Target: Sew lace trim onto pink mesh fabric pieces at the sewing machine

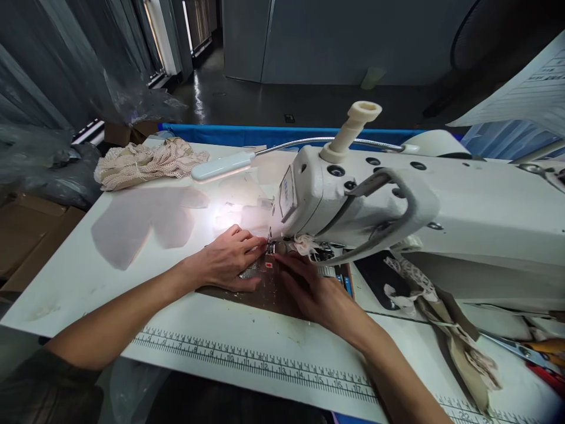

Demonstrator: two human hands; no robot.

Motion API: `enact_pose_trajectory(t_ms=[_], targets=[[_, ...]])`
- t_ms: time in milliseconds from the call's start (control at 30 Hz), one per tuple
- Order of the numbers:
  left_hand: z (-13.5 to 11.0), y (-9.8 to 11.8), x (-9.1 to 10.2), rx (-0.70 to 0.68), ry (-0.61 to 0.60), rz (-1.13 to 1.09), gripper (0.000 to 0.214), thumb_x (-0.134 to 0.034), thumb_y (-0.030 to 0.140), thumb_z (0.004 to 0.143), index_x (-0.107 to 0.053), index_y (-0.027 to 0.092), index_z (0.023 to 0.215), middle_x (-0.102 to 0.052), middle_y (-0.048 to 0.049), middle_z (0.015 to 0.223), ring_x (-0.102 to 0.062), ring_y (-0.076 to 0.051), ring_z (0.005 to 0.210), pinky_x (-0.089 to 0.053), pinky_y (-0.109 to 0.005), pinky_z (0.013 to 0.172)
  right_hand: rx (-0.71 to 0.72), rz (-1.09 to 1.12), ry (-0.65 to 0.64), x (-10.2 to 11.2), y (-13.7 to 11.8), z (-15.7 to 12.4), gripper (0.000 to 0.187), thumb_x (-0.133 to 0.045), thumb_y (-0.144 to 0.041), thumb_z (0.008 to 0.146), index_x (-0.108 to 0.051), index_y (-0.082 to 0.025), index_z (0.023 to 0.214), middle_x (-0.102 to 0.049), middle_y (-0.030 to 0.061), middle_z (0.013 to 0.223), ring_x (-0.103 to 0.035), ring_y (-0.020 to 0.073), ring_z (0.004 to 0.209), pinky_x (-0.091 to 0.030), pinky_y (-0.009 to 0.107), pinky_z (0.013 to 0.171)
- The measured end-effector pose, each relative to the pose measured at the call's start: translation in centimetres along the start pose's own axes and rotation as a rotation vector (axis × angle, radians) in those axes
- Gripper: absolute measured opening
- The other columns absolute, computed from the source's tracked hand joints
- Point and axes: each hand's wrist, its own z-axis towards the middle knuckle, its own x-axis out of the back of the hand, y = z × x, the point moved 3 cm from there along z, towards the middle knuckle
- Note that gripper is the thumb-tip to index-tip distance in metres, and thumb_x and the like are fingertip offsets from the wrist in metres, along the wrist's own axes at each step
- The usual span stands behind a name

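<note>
My left hand (232,259) rests palm down left of the sewing machine's presser foot (271,247). Its fingers curve toward the foot, and the thumb lies apart from them. Right of the foot is my right hand (315,288), fingers stretched toward the needle area and spread from the thumb. Beneath both hands is a brown plate (265,297) with a small red-and-white label (269,265). Pale thin fabric (256,219) lies behind the foot under a bright light; its edge at my fingertips is hidden. The white sewing machine (304,182) reaches in from the right.
Pale cut pieces (141,221) and a bundle of lacy fabric (145,162) lie on the left of the white table (53,297). A lamp (223,166) hangs over the work. Fabric strips (459,347) and blue-handled scissors (521,351) lie right. A printed ruler (256,365) runs along the front.
</note>
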Motion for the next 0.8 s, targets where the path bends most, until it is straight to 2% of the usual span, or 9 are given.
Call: enact_pose_trajectory(t_ms=[100, 233, 300, 433, 500, 633, 733, 800], targets=[[0.1, -0.2, 0.0, 0.010, -0.004, 0.018, 0.049, -0.047, 0.052, 0.088, -0.060, 0.009, 0.109, -0.059, -0.0126, 0.103, -0.051, -0.025, 0.086, -0.040, -0.039, 0.073, -0.100, 0.160, -0.014, 1.1, 0.6, 0.6, 0.031, -0.045, -0.037, 0.095, -0.066, -0.022, 0.111, -0.069, 0.0077, 0.108, -0.065, 0.0257, 0.102, -0.055, 0.037, 0.084], [0.1, -0.3, 0.0, 0.024, -0.005, 0.015, 0.052, -0.047, 0.054, 0.088, -0.059, 0.009, 0.112, -0.057, -0.0124, 0.104, -0.051, -0.025, 0.086, -0.038, -0.038, 0.072, -0.168, 0.188, 0.027, 0.9, 1.8, 1.4, 0.029, -0.039, -0.031, 0.092, -0.065, -0.022, 0.085, -0.071, 0.0072, 0.088, -0.067, 0.0253, 0.085, -0.055, 0.035, 0.070], [0.1, -0.3, 0.0, 0.030, -0.005, 0.012, 0.052, -0.048, 0.053, 0.088, -0.059, 0.009, 0.113, -0.057, -0.0123, 0.104, -0.051, -0.025, 0.087, -0.038, -0.038, 0.071, -0.172, 0.155, 0.047, 0.6, 2.1, 1.5, 0.028, -0.038, -0.031, 0.092, -0.064, -0.022, 0.087, -0.071, 0.0084, 0.090, -0.067, 0.0255, 0.085, -0.054, 0.035, 0.070], [0.0, -0.4, -0.2, 0.034, 0.002, -0.002, 0.055, -0.048, 0.054, 0.088, -0.058, 0.009, 0.117, -0.058, -0.0132, 0.107, -0.052, -0.025, 0.088, -0.039, -0.039, 0.074, -0.184, 0.055, 0.088, 0.6, 1.8, 1.0, 0.033, -0.044, -0.045, 0.091, -0.062, -0.020, 0.102, -0.069, 0.0096, 0.106, -0.064, 0.0273, 0.100, -0.052, 0.039, 0.083], [0.0, -0.5, -0.3, 0.041, 0.001, -0.016, 0.057, -0.046, 0.054, 0.089, -0.056, 0.009, 0.122, -0.058, -0.0143, 0.112, -0.052, -0.026, 0.091, -0.040, -0.040, 0.076, -0.195, 0.068, 0.123, 0.7, 1.6, 0.8, 0.034, -0.046, -0.047, 0.090, -0.063, -0.020, 0.099, -0.069, 0.0092, 0.105, -0.064, 0.0262, 0.098, -0.051, 0.039, 0.084], [-0.2, -0.6, -0.5, 0.062, 0.016, -0.055, 0.056, -0.047, 0.051, 0.089, -0.051, 0.010, 0.128, -0.056, -0.0165, 0.123, -0.054, -0.028, 0.100, -0.041, -0.042, 0.081, -0.203, 0.102, 0.161, 0.5, 1.8, 0.7, 0.030, -0.044, -0.040, 0.090, -0.066, -0.020, 0.092, -0.069, 0.0090, 0.100, -0.064, 0.0248, 0.095, -0.051, 0.038, 0.083], [-0.3, -0.6, -0.3, 0.090, 0.048, -0.129, 0.057, -0.049, 0.045, 0.089, -0.044, 0.009, 0.133, -0.050, -0.0188, 0.134, -0.050, -0.031, 0.115, -0.041, -0.044, 0.091, -0.233, 0.011, 0.180, 0.1, 2.0, 0.6, 0.031, -0.044, -0.041, 0.090, -0.068, -0.022, 0.089, -0.069, 0.0091, 0.099, -0.065, 0.0283, 0.095, -0.044, 0.049, 0.093], [-0.2, -0.7, -0.2, 0.103, 0.051, -0.201, 0.064, -0.049, 0.042, 0.090, -0.031, 0.009, 0.142, -0.047, -0.0191, 0.139, -0.047, -0.030, 0.123, -0.039, -0.044, 0.098, -0.244, -0.048, 0.189, -0.2, 2.1, 0.5, 0.032, -0.043, -0.042, 0.090, -0.069, -0.023, 0.088, -0.068, 0.0090, 0.099, -0.065, 0.0302, 0.095, -0.038, 0.057, 0.098]])
